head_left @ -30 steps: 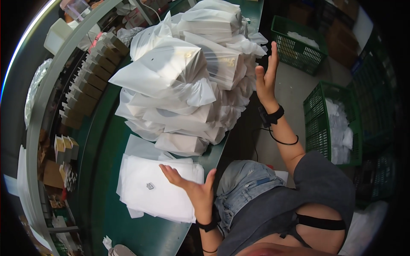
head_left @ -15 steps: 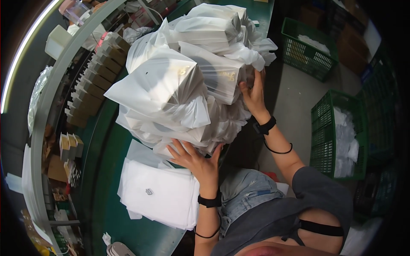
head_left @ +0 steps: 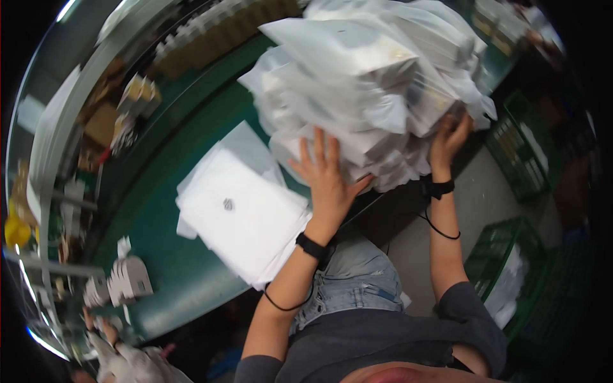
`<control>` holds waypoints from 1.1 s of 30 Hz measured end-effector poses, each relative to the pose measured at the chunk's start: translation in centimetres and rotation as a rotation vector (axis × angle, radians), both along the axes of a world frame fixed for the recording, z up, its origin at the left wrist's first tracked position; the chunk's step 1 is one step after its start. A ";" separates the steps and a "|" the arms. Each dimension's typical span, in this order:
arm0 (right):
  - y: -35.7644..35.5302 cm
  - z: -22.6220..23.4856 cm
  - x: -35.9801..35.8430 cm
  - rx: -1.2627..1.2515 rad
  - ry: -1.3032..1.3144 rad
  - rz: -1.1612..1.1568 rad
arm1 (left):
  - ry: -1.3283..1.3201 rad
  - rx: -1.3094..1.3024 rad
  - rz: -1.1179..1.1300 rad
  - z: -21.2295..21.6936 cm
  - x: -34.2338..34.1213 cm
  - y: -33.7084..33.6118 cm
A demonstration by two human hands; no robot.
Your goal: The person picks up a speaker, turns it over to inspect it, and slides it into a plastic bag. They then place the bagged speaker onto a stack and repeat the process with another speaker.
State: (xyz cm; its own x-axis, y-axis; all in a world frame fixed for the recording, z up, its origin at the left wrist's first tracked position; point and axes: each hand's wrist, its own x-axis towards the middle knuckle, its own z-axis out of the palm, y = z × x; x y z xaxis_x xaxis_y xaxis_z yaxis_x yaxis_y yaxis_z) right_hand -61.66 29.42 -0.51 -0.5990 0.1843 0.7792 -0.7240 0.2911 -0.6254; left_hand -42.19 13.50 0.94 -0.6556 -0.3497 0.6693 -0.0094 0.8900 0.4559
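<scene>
A large pile of white translucent plastic bags (head_left: 357, 57), with box-like contents showing through, sits on the green work table (head_left: 211, 96). My left hand (head_left: 329, 185) presses against the pile's near side with its fingers spread. Against the pile's right side lies my right hand (head_left: 450, 143), thumb and fingers apart, fingertips partly hidden by the plastic. Just left of my left hand is a stack of flat white bags (head_left: 249, 210) bearing a small dark printed mark.
Small boxes (head_left: 211, 38) line the shelf beyond the table. A pale rounded device (head_left: 129, 281) stands at the lower left, near a co-worker's sleeve (head_left: 128, 357). Green crates (head_left: 517, 150) with white contents stand on the floor at right. Another person shows, blurred, at the upper right.
My view has turned, so the pile appears farther right and the flat stack higher. A co-worker has come into view at lower left. Both hands stay against the pile.
</scene>
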 end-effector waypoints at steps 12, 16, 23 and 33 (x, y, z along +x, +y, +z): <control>-0.8 0.5 -0.1 -0.005 0.069 -0.183 | -0.043 -0.042 0.030 0.8 -0.7 -0.2; -0.9 1.2 0.6 0.041 0.099 -0.229 | -0.037 -0.035 0.013 0.3 -1.0 -0.3; -1.0 1.5 0.2 0.073 0.072 -0.297 | -0.026 -0.088 0.000 -0.4 -1.5 -0.9; 1.9 0.6 1.9 0.171 0.153 -0.117 | 0.045 -0.158 -0.063 0.2 0.2 0.5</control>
State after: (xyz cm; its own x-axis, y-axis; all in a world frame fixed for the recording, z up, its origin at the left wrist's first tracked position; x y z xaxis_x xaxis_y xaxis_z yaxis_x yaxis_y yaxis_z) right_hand -59.79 31.34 0.13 -0.4539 0.1032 0.8851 -0.7616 0.4706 -0.4455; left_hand -42.01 14.00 1.17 -0.6410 -0.1965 0.7420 0.0664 0.9489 0.3087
